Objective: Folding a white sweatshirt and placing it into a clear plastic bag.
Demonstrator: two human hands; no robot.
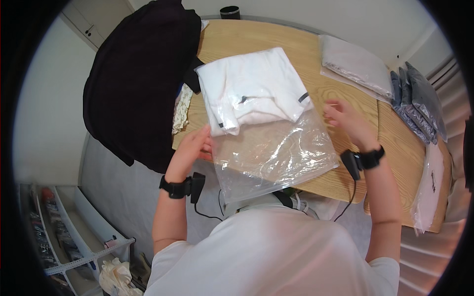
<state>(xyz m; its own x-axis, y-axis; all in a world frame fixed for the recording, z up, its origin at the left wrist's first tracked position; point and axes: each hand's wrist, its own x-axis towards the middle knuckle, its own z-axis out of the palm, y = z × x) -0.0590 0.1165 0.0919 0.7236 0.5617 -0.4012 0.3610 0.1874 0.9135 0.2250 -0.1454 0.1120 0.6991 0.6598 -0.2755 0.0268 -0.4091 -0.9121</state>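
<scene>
A folded white garment (255, 79) with dark tabs lies inside a clear plastic zip bag (277, 148) on the wooden table. The near part of the bag has no cloth in it and hangs past the table's front edge. My left hand (194, 148) is at the bag's left side, by the lower left corner of the garment; its fingertips are partly hidden, so I cannot tell if they grip the film. To the right of the bag, my right hand (342, 118) is held apart from it, fingers loosely bent and holding nothing.
A large black garment (140, 85) is heaped at the left, beside a patterned cloth (182, 109). Bagged white clothing (355, 66), bagged dark clothing (418, 101) and a flat pink package (429, 188) lie along the right. Shelving (89, 255) stands at the lower left.
</scene>
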